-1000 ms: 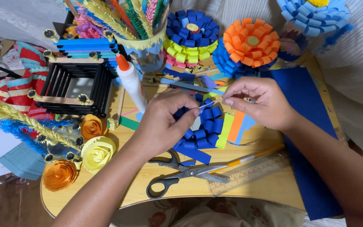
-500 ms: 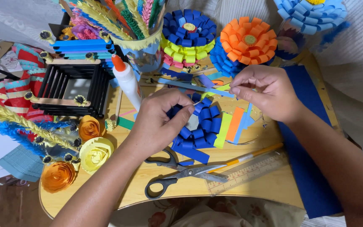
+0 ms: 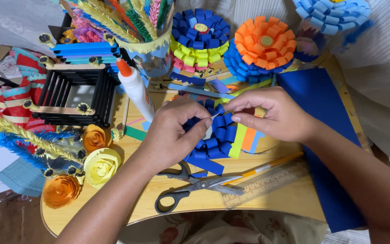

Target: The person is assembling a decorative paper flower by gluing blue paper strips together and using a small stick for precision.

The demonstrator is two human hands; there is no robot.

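Note:
A half-built paper flower (image 3: pixel 216 138) of dark blue looped strips lies on the wooden board (image 3: pixel 267 203). My left hand (image 3: pixel 173 133) rests on its left side, thumb and fingers pressing the loops down. From the right, my right hand (image 3: pixel 271 113) reaches in and pinches a small blue strip at the flower's upper middle, fingertips nearly touching those of the left hand. Green, orange and blue paper strips (image 3: pixel 247 139) stick out from under the flower on its right.
Black-handled scissors (image 3: pixel 195 186), a clear ruler (image 3: pixel 267 183) and a pencil (image 3: pixel 267 167) lie near the front. A glue bottle (image 3: pixel 135 88) stands left of the hands. Finished paper flowers (image 3: pixel 262 43), rolled roses (image 3: pixel 100 166), a black stick box (image 3: pixel 75 97) and blue paper (image 3: pixel 321 135) surround them.
My right hand has come down and left from above the flower to its centre, bringing the small strip against the loops. My left hand stays pressed on the flower.

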